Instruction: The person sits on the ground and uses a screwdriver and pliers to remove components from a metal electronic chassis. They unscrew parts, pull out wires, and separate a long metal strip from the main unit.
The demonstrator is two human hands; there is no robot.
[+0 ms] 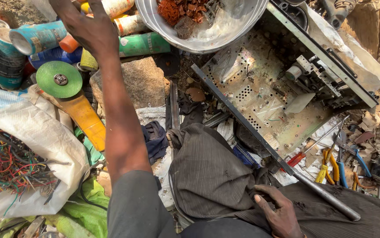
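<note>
My left hand (86,26) is stretched far forward over a heap of spray cans (143,44) and tins (38,37) at the top left; its fingers are cut off by the frame edge, so what it touches is hidden. My right hand (280,213) rests palm down on my dark striped trouser leg (207,176) at the bottom, fingers loosely bent, holding nothing. A long grey metal bar (260,141) runs diagonally just beyond that hand. A stripped perforated metal chassis (260,88) lies to the upper right.
A metal bowl (225,31) of copper scraps sits at top centre. An angle grinder with a green disc (60,79) lies left, beside a white sack (36,132) of coloured wires. A red screwdriver (298,158), yellow-handled pliers (328,169) and blue-handled pliers (359,161) lie right. A stone block (139,83) sits centre.
</note>
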